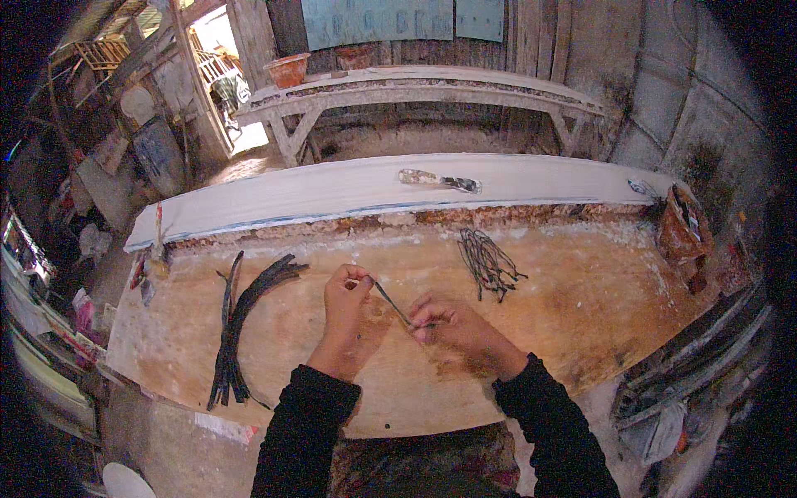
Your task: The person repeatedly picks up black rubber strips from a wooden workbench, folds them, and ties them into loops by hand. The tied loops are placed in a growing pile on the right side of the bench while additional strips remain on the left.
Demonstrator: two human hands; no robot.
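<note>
Between my two hands, over the middle of the wooden tabletop (398, 382), runs a thin dark strip (391, 300), slanting down to the right. My left hand (347, 303) pinches its upper end. Lower down, my right hand (452, 328) has its fingers closed on the strip and is a little blurred. To the left of my hands lies a bundle of long black strips (241, 332), flat and slightly curved. Right of my hands sits a loose pile of thin, dark, bent strips (490, 266).
A white board (332, 195) runs along the table's far side, with a paint-smeared scraper (440, 180) on it. At the right end stands a rust-brown container (685, 224). Beyond is a long bench (432, 83) with an orange pot (287, 71).
</note>
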